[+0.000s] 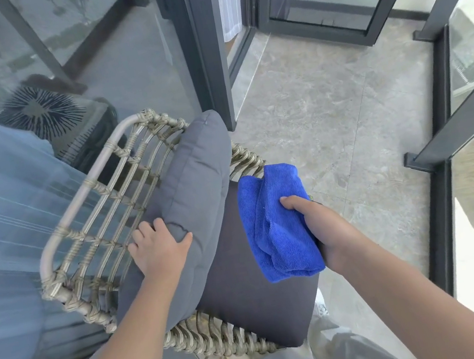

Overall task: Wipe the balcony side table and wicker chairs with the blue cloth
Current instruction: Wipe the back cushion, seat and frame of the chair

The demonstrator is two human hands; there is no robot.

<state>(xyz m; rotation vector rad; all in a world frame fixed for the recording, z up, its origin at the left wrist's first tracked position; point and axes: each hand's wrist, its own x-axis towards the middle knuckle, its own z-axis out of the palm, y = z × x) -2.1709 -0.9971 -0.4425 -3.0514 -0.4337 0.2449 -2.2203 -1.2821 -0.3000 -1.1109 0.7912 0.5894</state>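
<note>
Head view: right hand (319, 229) grasping folded cloth (277, 225) over seat cushion (248, 295), left hand (159, 247) clutching back cushion's (196, 185) lower corner. Chair (102, 200) step seemingly underway (side table nowhere in sight). Next, probably: tipping cushion off wicker, then rubbing cloth along bared frame.

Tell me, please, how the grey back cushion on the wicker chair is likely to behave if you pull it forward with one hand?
The back cushion probably yields rather than moving stiffly: it dents where the left hand grips its corner. It looks plump and stuffed, so likely light for its size. Leaning loose against the wicker chair back, it may flop onto the seat cushion.
</note>
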